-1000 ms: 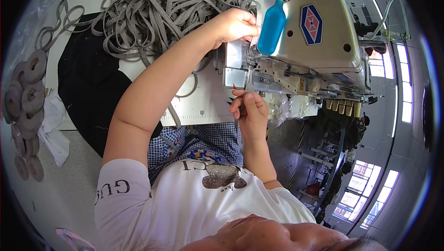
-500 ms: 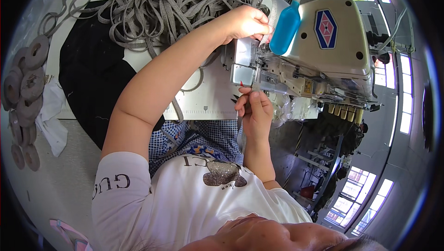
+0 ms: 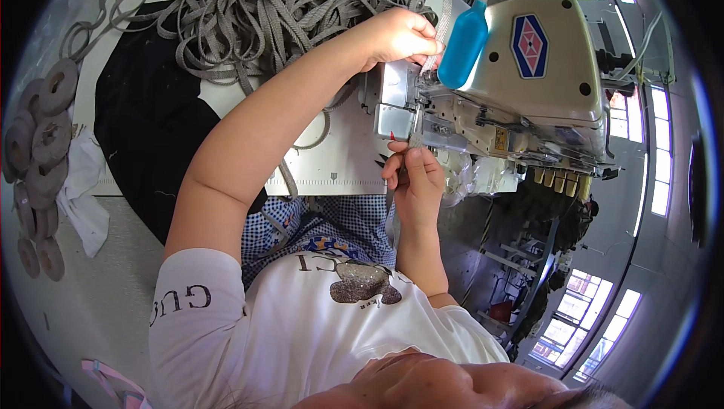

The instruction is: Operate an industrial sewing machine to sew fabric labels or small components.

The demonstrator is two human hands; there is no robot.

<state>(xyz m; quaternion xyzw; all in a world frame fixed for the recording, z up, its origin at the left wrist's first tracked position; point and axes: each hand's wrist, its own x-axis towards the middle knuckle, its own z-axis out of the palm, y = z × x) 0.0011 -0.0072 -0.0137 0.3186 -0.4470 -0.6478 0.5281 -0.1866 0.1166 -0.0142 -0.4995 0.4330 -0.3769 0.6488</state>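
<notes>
The grey strap (image 3: 443,18) seems to run through the sewing machine (image 3: 554,92), pinched at the far side by the left hand (image 3: 403,36) and at the near side by the right hand (image 3: 416,177). Neither pinch visibly shifts over the last half second, so the strap is probably being kept straight. Left of the machine lie tangled grey webbing (image 3: 275,13), then black cloth (image 3: 143,107), then ring-shaped grey rolls (image 3: 51,145)
</notes>
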